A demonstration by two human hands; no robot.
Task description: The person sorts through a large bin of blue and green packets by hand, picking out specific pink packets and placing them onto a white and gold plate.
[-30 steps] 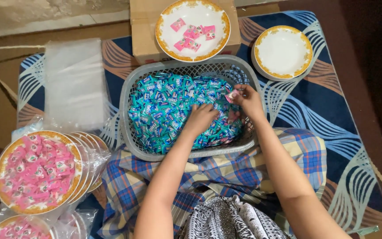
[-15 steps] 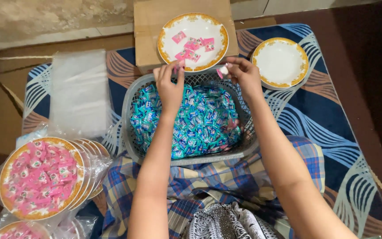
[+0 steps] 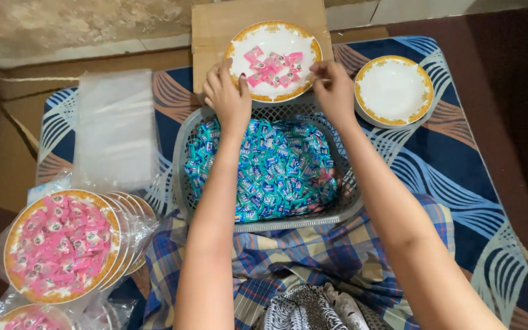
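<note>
A white plate with a gold rim (image 3: 274,25) rests on a cardboard box (image 3: 215,27) at the far side and holds a small heap of pink wrapped candies (image 3: 270,67). My left hand (image 3: 227,95) lies at the plate's near left rim with its fingers spread and nothing seen in it. At the plate's right rim, my right hand (image 3: 334,91) has its fingertips drawn together; what they pinch is hidden. Below both hands stands a grey mesh basket (image 3: 181,165) full of blue wrapped candies (image 3: 264,171), with a few pink ones among them.
An empty gold-rimmed plate (image 3: 393,90) sits to the right on the blue patterned mat (image 3: 459,165). A stack of clear plastic bags (image 3: 117,128) lies at the left. Bagged plates of pink candies (image 3: 59,244) are stacked at the near left. A checked cloth (image 3: 313,250) covers my lap.
Both hands rose out of the basket and moved forward to the candy plate. The right hand carried a pink candy on the way; the plate now holds more pink candies.
</note>
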